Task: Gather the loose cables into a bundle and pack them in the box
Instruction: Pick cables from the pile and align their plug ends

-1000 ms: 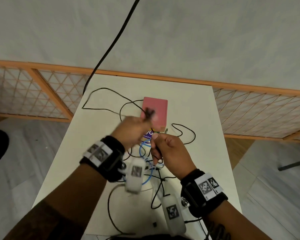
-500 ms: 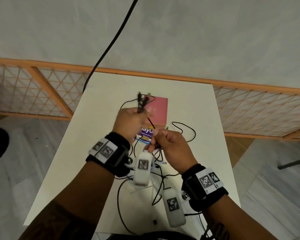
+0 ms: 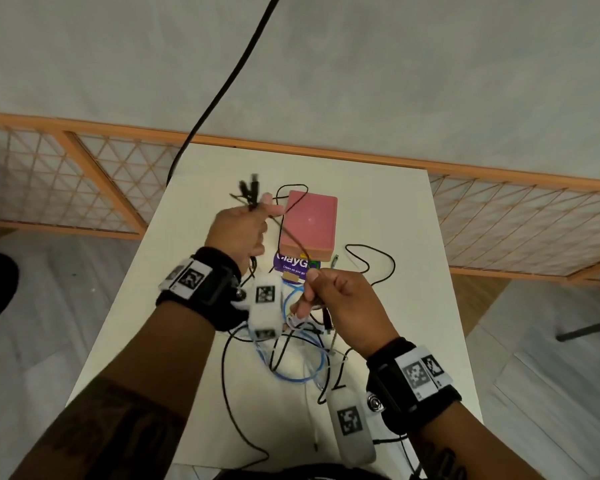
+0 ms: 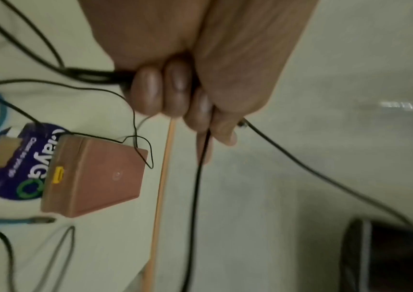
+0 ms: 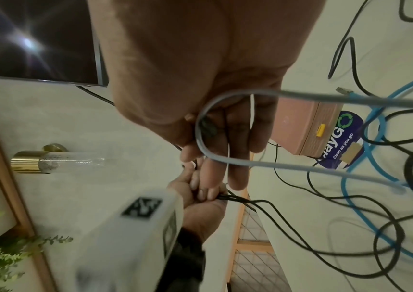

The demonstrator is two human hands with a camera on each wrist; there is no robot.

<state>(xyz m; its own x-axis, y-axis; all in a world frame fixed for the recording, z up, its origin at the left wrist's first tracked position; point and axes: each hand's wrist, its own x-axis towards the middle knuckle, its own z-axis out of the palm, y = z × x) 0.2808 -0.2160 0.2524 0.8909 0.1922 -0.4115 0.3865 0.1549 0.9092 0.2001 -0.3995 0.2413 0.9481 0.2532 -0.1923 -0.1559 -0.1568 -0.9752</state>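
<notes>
A pink box [image 3: 309,223] lies closed near the far middle of the white table [image 3: 378,202]; it also shows as the box [image 4: 100,177] and the box [image 5: 297,126] in the wrist views. My left hand [image 3: 243,226], raised left of the box, grips a bunch of black cables [image 4: 95,76], whose plug ends [image 3: 250,192] stick up. One taut strand runs to my right hand [image 3: 336,299], which holds cables in front of the box. A grey cable [image 5: 200,128] loops across its fingers [image 5: 235,177]. A blue cable [image 3: 291,372] and more black cables [image 3: 378,261] lie tangled on the table.
A purple ClayGo sticker [image 3: 291,268] lies at the box's near end. A thick black cord [image 3: 222,91] hangs from above at the far left. A wooden lattice screen [image 3: 66,188] runs behind the table. A dark screen [image 5: 35,39] shows on the wall.
My left hand rose and moved away to the far left, drawing black cable through my right hand. The black loop that lay at the table's far left has been pulled in.
</notes>
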